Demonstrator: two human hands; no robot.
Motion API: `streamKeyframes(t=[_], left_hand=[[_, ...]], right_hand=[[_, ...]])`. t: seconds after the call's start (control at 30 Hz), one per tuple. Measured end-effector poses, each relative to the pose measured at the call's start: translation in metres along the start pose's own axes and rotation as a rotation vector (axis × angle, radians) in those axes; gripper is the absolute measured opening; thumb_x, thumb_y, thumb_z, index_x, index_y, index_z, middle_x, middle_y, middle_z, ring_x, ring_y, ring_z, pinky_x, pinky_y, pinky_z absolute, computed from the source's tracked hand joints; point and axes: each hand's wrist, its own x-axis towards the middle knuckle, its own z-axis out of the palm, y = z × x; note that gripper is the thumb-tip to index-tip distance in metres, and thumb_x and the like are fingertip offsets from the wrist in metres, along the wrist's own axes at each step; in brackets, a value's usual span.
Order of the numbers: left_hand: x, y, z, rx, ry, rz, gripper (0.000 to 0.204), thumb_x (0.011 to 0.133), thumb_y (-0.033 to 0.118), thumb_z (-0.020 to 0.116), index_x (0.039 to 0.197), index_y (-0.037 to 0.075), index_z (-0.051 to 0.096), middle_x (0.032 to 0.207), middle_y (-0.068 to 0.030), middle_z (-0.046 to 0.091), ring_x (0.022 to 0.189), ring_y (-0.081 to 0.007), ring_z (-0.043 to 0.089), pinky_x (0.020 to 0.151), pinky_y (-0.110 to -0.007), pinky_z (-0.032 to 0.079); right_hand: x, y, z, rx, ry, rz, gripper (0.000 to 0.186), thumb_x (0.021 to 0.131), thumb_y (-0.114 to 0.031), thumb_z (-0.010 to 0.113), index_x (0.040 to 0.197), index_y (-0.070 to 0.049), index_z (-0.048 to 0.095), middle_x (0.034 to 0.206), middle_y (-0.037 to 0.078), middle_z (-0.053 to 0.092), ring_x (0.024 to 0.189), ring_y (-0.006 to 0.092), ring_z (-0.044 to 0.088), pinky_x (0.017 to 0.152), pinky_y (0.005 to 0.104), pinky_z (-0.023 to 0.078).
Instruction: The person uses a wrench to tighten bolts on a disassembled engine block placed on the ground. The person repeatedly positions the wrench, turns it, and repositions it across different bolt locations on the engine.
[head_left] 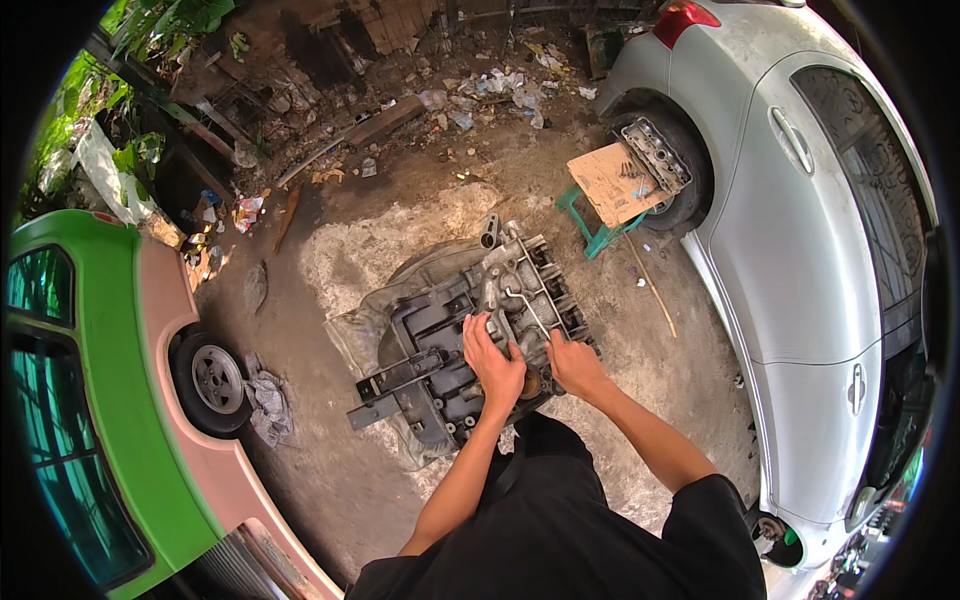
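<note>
A partly stripped engine (440,335), dark on its left side and silvery grey on its right, lies on the ground in front of me. My right hand (575,365) is closed round the near end of a thin L-shaped wrench (530,310). The wrench's bent far end reaches over the silvery castings of the engine; whether it sits on a bolt, I cannot tell. My left hand (495,360) rests on the engine's middle, left of the wrench, fingers stretched forward and thumb apart. Its palm hides the part beneath.
A grimy sheet (350,335) lies under the engine. At the far right, a green stool (600,235) with a wooden board (610,185) bears a metal engine part (655,155). A silver car (740,230) stands right, a green-and-pink vehicle (165,270) left. Litter (500,90) lies at the back.
</note>
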Motion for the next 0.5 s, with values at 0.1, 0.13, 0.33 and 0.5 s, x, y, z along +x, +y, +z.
streamKeyframes(t=[0.1, 0.13, 0.33, 0.5], left_hand=[[-0.002, -0.001, -0.001, 0.011, 0.007, -0.011, 0.065, 0.084, 0.001, 0.067, 0.143, 0.003, 0.039, 0.145, -0.0199, 0.040, 0.149, -0.0388, 0.026, 0.119, -0.054, 0.021], [-0.002, -0.002, 0.000, 0.013, 0.007, -0.009, 0.065, 0.084, 0.001, 0.067, 0.143, 0.003, 0.039, 0.145, -0.0199, 0.040, 0.149, -0.0389, 0.027, 0.119, -0.054, 0.021], [-0.002, -0.001, 0.000, 0.006, -0.005, 0.023, 0.065, 0.083, 0.001, 0.067, 0.142, 0.003, 0.039, 0.145, -0.0205, 0.039, 0.149, -0.0398, 0.026, 0.118, -0.054, 0.023], [-0.001, -0.001, 0.001, -0.014, 0.006, 0.028, 0.066, 0.083, -0.001, 0.067, 0.142, 0.005, 0.039, 0.148, -0.0230, 0.036, 0.150, -0.0414, 0.024, 0.116, -0.055, 0.025]], right_hand=[[-0.003, -0.002, 0.005, -0.028, 0.208, -0.024, 0.031, 0.105, -0.029, 0.048, 0.110, 0.001, 0.053, 0.091, 0.022, 0.066, 0.089, 0.0410, 0.064, 0.075, 0.0518, 0.050], [-0.004, -0.003, 0.008, -0.027, 0.336, -0.056, 0.031, 0.105, -0.030, 0.049, 0.111, 0.001, 0.054, 0.097, 0.021, 0.066, 0.096, 0.0394, 0.063, 0.081, 0.0507, 0.049], [0.010, 0.016, 0.029, 0.014, 0.507, 0.190, 0.038, 0.106, -0.032, 0.046, 0.124, -0.001, 0.057, 0.111, 0.020, 0.060, 0.108, 0.0401, 0.055, 0.092, 0.0518, 0.043], [0.023, 0.038, 0.044, -0.009, 0.494, 0.251, 0.037, 0.106, -0.032, 0.047, 0.123, 0.000, 0.057, 0.109, 0.021, 0.062, 0.104, 0.0407, 0.058, 0.089, 0.0509, 0.046]])
